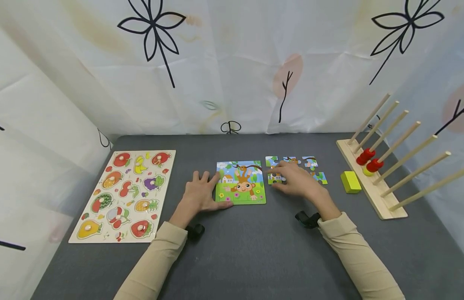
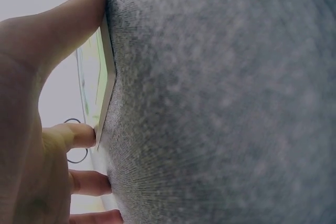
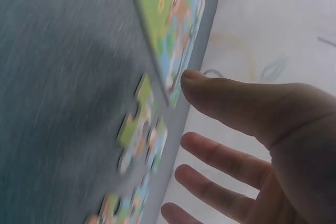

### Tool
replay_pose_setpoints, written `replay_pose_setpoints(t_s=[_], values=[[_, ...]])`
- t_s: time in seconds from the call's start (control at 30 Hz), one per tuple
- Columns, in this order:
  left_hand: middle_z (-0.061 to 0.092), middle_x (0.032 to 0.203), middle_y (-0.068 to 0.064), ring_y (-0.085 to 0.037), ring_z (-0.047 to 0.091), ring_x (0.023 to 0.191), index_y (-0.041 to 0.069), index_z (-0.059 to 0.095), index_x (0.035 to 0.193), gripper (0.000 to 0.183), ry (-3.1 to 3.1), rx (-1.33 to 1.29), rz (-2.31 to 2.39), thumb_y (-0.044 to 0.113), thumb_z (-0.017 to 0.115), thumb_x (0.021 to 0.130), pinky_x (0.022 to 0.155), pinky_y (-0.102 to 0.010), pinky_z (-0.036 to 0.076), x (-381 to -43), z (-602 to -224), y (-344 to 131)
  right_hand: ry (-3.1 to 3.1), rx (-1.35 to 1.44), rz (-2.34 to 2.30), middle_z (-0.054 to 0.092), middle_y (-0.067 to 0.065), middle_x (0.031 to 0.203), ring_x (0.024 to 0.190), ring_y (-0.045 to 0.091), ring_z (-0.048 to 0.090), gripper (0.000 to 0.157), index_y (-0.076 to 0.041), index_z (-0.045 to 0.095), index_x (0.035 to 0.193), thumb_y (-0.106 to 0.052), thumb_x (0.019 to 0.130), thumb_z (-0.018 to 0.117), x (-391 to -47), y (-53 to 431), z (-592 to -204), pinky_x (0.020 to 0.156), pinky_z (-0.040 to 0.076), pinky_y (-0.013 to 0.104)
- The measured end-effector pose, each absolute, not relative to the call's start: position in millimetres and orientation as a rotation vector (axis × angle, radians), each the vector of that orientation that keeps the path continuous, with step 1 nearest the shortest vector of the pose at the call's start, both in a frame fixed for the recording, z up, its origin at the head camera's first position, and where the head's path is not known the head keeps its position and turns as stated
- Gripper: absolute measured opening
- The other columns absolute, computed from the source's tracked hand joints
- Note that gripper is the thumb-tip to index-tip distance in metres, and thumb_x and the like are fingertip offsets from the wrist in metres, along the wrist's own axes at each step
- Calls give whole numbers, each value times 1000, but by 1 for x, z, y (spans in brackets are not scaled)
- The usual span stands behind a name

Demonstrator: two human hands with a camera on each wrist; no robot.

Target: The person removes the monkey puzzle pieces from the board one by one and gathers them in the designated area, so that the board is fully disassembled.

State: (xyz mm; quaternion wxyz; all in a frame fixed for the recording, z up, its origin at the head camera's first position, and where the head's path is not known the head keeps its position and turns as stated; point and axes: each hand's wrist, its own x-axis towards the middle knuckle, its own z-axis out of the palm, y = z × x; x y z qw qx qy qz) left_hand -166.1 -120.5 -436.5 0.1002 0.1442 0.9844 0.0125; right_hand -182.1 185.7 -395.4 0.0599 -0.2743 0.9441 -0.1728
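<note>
A square puzzle board (image 1: 226, 196) with a monkey picture lies flat on the dark table. My left hand (image 1: 199, 192) is at its lower left corner, thumb along the near edge and index finger at the left edge. In the left wrist view the thumb (image 2: 79, 19) rests against the board's rim (image 2: 107, 69). Loose jigsaw pieces (image 1: 319, 178) lie to the right of the board. Over them hovers my right hand (image 1: 297, 180), its fingers spread and holding nothing. The right wrist view shows several pieces (image 3: 137, 124) beside the board, left of the fingers.
On the left lies a fruit peg board (image 1: 134, 206). To the right stands a wooden peg rack (image 1: 382, 200) with tall slanting dowels and red and yellow beads (image 1: 374, 165). A yellow block (image 1: 350, 182) sits next to it. White printed curtains (image 1: 232, 66) enclose the table (image 1: 247, 258).
</note>
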Motion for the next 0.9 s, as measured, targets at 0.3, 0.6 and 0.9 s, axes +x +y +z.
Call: replay_pose_setpoints(t_s=[0.3, 0.6, 0.9], values=[[46, 151, -17, -42, 44, 132, 23, 34, 161, 107, 2911, 427, 42, 85, 59, 78, 80, -52, 55, -166, -437, -121, 2808, -932, -481, 67, 16, 123, 107, 33, 62, 42, -9, 69, 133, -19, 93, 75, -181, 152, -395, 94, 50, 51], [47, 149, -16, -40, 47, 129, 22, 36, 159, 107, 2920, 425, 22, 87, 58, 77, 80, -52, 56, -165, -436, -121, 2751, -975, -469, 66, 11, 125, 111, 30, 60, 43, -13, 68, 135, -25, 95, 74, -178, 120, -398, 88, 53, 47], [49, 146, -16, -40, 47, 125, 22, 37, 159, 108, 2933, 432, 15, 88, 57, 77, 79, -52, 56, -166, -437, -121, 2648, -1070, -391, 64, 10, 117, 97, 23, 51, 53, -13, 67, 136, -30, 88, 82, -174, 91, -403, 82, 47, 36]])
